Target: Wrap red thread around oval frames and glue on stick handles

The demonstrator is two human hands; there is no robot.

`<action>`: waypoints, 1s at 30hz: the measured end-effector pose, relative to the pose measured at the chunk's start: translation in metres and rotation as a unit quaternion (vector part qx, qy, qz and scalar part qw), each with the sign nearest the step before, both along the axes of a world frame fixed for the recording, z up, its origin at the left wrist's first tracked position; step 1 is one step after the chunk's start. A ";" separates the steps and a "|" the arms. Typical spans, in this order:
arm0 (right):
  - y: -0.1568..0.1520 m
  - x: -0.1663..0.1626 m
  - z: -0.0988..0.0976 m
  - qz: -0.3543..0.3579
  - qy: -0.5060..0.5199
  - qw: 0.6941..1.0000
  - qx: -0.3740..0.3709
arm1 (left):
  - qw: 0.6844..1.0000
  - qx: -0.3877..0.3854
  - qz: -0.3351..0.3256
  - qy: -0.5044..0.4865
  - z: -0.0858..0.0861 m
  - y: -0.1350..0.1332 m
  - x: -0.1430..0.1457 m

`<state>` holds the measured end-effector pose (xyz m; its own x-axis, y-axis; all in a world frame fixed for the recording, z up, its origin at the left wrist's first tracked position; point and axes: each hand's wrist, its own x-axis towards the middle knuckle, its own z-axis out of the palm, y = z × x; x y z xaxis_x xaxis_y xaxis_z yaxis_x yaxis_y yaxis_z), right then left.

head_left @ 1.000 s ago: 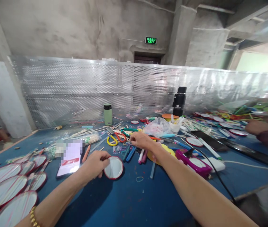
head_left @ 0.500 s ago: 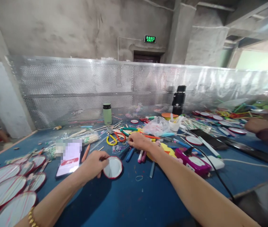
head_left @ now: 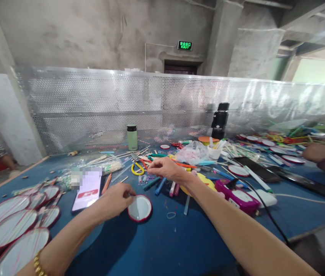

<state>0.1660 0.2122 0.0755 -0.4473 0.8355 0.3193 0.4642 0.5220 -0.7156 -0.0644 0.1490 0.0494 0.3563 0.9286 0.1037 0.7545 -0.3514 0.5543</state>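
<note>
My left hand (head_left: 116, 199) rests on the blue table (head_left: 162, 245), its fingers closed on the left edge of a small round red-rimmed disc (head_left: 140, 208) that lies flat. My right hand (head_left: 165, 168) hovers just above a heap of coloured markers (head_left: 165, 186) and small clips. Its thumb and forefinger are pinched together; what they hold is too small to make out. Yellow-handled scissors (head_left: 136, 168) lie just left of that hand.
A phone (head_left: 88, 188) lies left of my left hand, and several larger red-rimmed discs (head_left: 10, 226) sit at the near left. A purple device (head_left: 234, 195), white power bank (head_left: 266, 198), green bottle (head_left: 132, 137), black flask (head_left: 219, 120) and plastic bag (head_left: 192, 152) are around. Another person's hand (head_left: 319, 151) is at the right.
My right hand has lifted off the pile of markers and drawn its fingers into a pinch. My left hand stays on the small disc.
</note>
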 end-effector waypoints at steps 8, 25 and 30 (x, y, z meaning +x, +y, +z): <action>-0.030 -0.036 0.002 0.067 0.076 0.991 -0.087 | 0.989 0.074 -0.001 -0.126 0.026 -0.009 0.005; -0.044 -0.041 0.006 0.107 0.093 0.978 -0.153 | 0.987 0.062 0.022 -0.144 0.027 -0.011 0.011; -0.047 -0.043 0.006 0.163 0.223 0.932 -0.234 | 0.982 0.047 -0.013 -0.185 0.031 -0.012 0.009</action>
<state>0.1231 0.1656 0.0817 -0.6118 0.7727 0.1692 -0.0620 0.1664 -0.9841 -0.0558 0.1369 0.0801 0.3020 0.8998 0.3150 0.4978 -0.4307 0.7528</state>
